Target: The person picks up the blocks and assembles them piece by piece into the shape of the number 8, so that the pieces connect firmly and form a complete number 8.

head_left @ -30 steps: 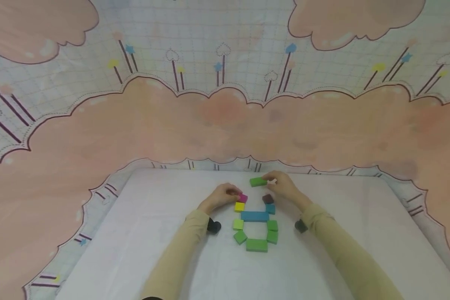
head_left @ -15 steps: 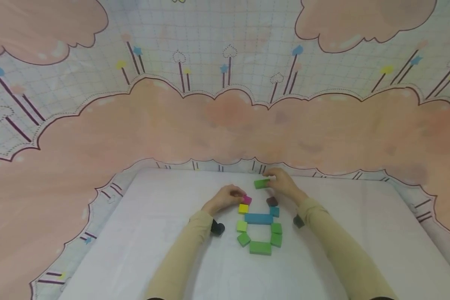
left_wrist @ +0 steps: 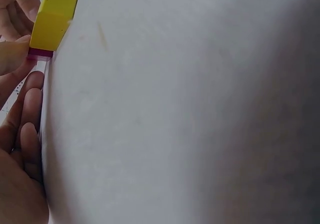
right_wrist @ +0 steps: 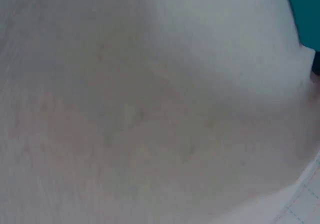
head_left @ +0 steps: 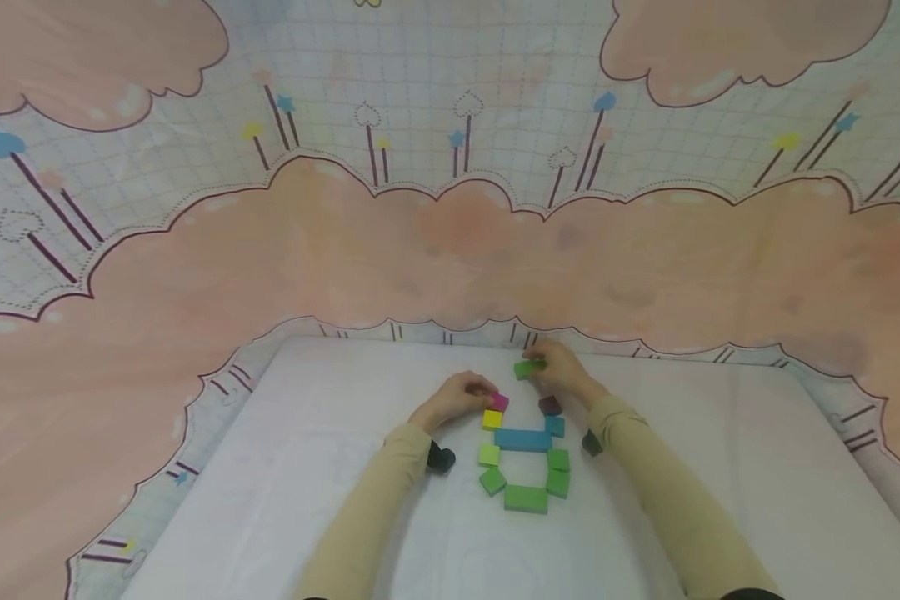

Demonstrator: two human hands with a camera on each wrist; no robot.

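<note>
In the head view, my left hand (head_left: 456, 397) pinches a small magenta block (head_left: 499, 402) at the upper left of a block outline on the table. The magenta block touches a yellow block (head_left: 492, 419), seen close up in the left wrist view. My right hand (head_left: 566, 372) holds a longer green block (head_left: 527, 369) beyond the outline's open far end, fingers partly covering it. Whether that block touches the table is unclear. Below the right hand sit a dark brown block (head_left: 550, 406) and a small blue block (head_left: 555, 427). A teal block side (right_wrist: 306, 14) edges into the right wrist view.
A long blue block (head_left: 523, 440) crosses the outline's middle. Green blocks, including a long one (head_left: 526, 499), form its near half. Black wrist-worn devices (head_left: 441, 458) show under both forearms. A patterned cloth backdrop (head_left: 450, 250) rises behind the white table (head_left: 330, 433).
The whole head view has shifted slightly right. Relative to the outline, my right hand has moved a little left and covers more of the green block. My left hand stays on the magenta block.
</note>
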